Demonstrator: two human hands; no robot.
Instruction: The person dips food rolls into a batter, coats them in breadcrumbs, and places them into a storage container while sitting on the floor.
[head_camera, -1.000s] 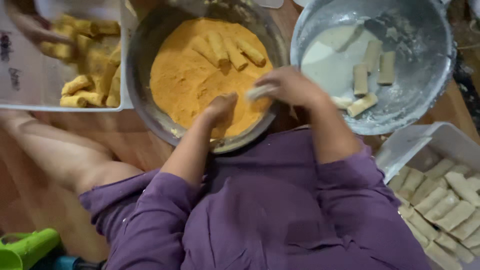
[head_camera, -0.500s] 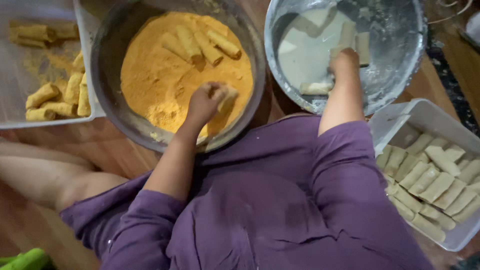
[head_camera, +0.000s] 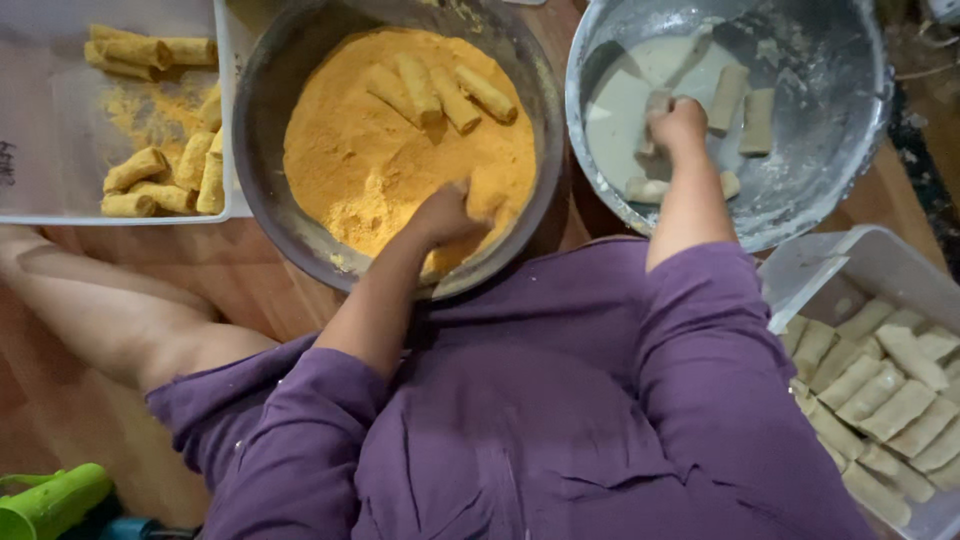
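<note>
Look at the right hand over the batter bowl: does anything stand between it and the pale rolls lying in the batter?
Nothing visible does. The right hand is already down in the metal batter bowl, touching one pale roll; two more rolls lie just beside it with only open batter between.

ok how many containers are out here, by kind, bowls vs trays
Bowls: 2, the crumb bowl under the left hand and the batter bowl under the right hand.
Trays: 2, the tray of coated rolls and the tray of plain rolls.
Total: 4 containers.
</note>
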